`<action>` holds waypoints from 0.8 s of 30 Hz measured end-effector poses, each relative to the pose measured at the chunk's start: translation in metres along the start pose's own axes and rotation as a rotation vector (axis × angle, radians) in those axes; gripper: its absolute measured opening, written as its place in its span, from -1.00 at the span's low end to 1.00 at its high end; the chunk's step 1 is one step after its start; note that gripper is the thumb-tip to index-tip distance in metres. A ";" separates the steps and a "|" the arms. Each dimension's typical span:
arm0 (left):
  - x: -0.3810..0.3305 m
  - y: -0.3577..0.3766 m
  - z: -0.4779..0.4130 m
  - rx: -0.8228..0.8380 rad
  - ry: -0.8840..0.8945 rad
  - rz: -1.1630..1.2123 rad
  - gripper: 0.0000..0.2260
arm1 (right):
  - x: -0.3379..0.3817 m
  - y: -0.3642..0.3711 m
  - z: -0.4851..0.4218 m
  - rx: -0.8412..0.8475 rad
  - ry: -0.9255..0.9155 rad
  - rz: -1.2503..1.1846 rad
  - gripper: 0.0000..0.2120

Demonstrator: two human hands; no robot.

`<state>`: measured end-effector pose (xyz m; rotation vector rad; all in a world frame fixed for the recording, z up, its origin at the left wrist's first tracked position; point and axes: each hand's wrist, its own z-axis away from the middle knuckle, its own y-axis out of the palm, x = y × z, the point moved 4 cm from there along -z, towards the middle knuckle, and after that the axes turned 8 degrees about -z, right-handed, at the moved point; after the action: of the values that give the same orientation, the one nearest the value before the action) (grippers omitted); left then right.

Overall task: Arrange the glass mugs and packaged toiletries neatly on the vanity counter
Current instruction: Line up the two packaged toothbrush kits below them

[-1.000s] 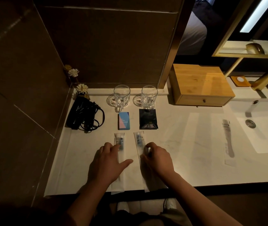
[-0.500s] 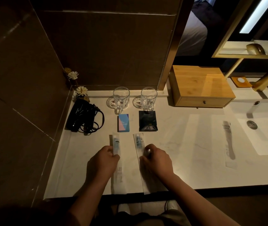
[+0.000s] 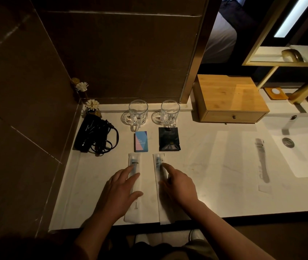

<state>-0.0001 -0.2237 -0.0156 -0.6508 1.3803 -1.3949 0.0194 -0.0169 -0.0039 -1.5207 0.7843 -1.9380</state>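
Two glass mugs (image 3: 138,112) (image 3: 169,112) stand on glass coasters at the back of the white counter (image 3: 215,175). In front of them lie a blue-and-pink box (image 3: 141,141) and a black sachet (image 3: 168,139). Nearer me, two long clear toothbrush packets lie side by side, the left packet (image 3: 134,160) and the right packet (image 3: 157,161). My left hand (image 3: 119,192) rests flat on the left packet with fingers spread. My right hand (image 3: 177,186) rests on the right packet, fingertips touching it. Neither hand grips anything.
A black hair dryer (image 3: 93,135) with coiled cord lies at the left by small flower ornaments (image 3: 92,105). A wooden drawer box (image 3: 230,99) stands at the back right. A packaged comb (image 3: 261,158) lies beside the sink basin (image 3: 303,147) with its gold tap (image 3: 307,90).
My left hand has gone from curled on the left packet to flat with fingers spread. Both packets have shifted slightly and now lie straighter and parallel.
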 end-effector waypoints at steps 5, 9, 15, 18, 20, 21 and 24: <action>-0.003 -0.001 -0.004 0.013 -0.008 -0.026 -0.36 | 0.000 0.001 -0.003 0.020 0.013 0.016 -0.51; 0.001 -0.005 -0.001 -0.031 -0.041 0.111 -0.45 | -0.001 -0.001 -0.003 0.006 0.018 -0.013 -0.49; 0.012 -0.009 -0.007 0.046 -0.012 0.128 -0.49 | 0.002 0.002 -0.014 0.028 0.031 0.028 -0.52; 0.008 -0.003 -0.006 0.088 -0.029 0.162 -0.50 | 0.003 0.004 -0.015 0.040 0.028 0.044 -0.54; 0.006 0.001 -0.005 0.100 -0.051 0.199 -0.48 | 0.003 0.004 -0.017 0.043 0.022 0.061 -0.55; 0.006 0.002 -0.005 0.100 -0.058 0.205 -0.48 | 0.003 0.004 -0.019 0.045 0.022 0.065 -0.56; 0.004 0.003 -0.005 0.089 -0.066 0.203 -0.47 | 0.005 0.004 -0.021 0.050 0.029 0.068 -0.59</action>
<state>-0.0050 -0.2253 -0.0206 -0.4801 1.2865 -1.2549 -0.0015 -0.0214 -0.0077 -1.4215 0.7844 -1.9201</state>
